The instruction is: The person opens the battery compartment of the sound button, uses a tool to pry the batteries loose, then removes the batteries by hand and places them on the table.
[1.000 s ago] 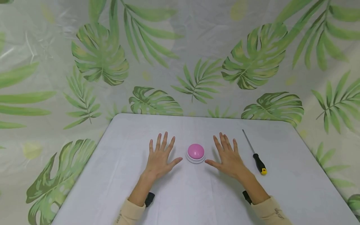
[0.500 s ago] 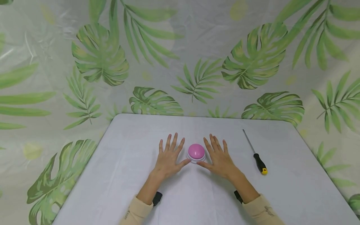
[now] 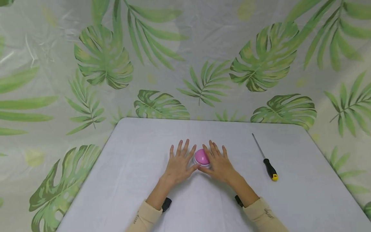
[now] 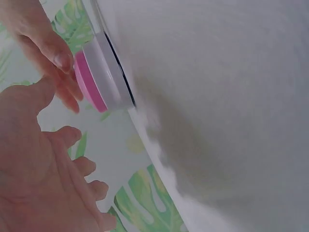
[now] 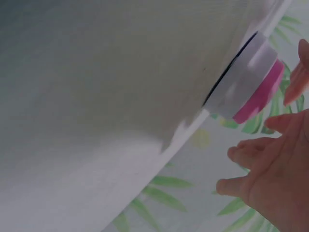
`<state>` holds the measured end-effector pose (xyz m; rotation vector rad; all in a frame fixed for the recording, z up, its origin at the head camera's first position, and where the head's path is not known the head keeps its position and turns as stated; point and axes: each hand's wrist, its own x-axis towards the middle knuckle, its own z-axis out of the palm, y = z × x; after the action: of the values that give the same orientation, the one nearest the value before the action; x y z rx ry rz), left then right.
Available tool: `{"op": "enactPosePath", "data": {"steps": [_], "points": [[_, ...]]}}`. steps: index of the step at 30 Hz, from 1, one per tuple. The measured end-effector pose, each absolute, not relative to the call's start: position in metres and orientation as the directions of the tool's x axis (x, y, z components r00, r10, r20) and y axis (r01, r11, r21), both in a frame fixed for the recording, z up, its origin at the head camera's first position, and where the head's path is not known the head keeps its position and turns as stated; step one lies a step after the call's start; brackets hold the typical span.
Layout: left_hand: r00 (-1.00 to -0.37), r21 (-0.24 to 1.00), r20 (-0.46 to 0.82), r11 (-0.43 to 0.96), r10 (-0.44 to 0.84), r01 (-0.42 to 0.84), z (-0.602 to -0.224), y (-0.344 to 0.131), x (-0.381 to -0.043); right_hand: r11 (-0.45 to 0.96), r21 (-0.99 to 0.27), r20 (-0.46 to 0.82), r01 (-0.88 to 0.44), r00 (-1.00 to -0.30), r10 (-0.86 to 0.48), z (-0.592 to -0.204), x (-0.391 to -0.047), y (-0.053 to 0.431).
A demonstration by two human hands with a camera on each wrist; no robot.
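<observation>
A round push button (image 3: 200, 157) with a pink domed top and a white base sits on the white table, between the two hands. My left hand (image 3: 178, 164) is spread just left of it, fingers extended, thumb near the front of the base. From the other side my right hand (image 3: 219, 163) reaches in, fingers spread, its index finger overlapping the pink dome in the head view. The thumbs nearly meet in front of the button. In the left wrist view the pink top (image 4: 89, 82) faces the hands, and both palms hover above the table surface. Neither hand grips anything.
A screwdriver (image 3: 270, 169) with a black and yellow handle lies at the right of the table (image 3: 121, 180), its shaft pointing to the far edge. Behind the table hangs a leaf-patterned sheet (image 3: 203, 42).
Both hands have moved inward toward the button from either side, and the right fingers now overlap its top. The button and the screwdriver have stayed in place on the table.
</observation>
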<state>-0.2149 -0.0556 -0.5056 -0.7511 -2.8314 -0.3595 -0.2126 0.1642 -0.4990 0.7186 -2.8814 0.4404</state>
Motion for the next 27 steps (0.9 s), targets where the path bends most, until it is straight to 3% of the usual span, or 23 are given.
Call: {"op": "enactPosePath", "data": {"steps": [21,27], "points": [[-0.870,0.179,0.149,0.853,0.469,0.490,-0.496,-0.053,-0.210,0.834,-0.253,0.087,-0.490,-0.870,-0.485,-0.497,-0.218,0.150],[-0.882,0.196,0.115,0.860,0.456,0.471,-0.495,-0.052,-0.210,0.824,-0.215,0.187,-0.524,-0.850,-0.492,-0.495,-0.218,0.148]]}}
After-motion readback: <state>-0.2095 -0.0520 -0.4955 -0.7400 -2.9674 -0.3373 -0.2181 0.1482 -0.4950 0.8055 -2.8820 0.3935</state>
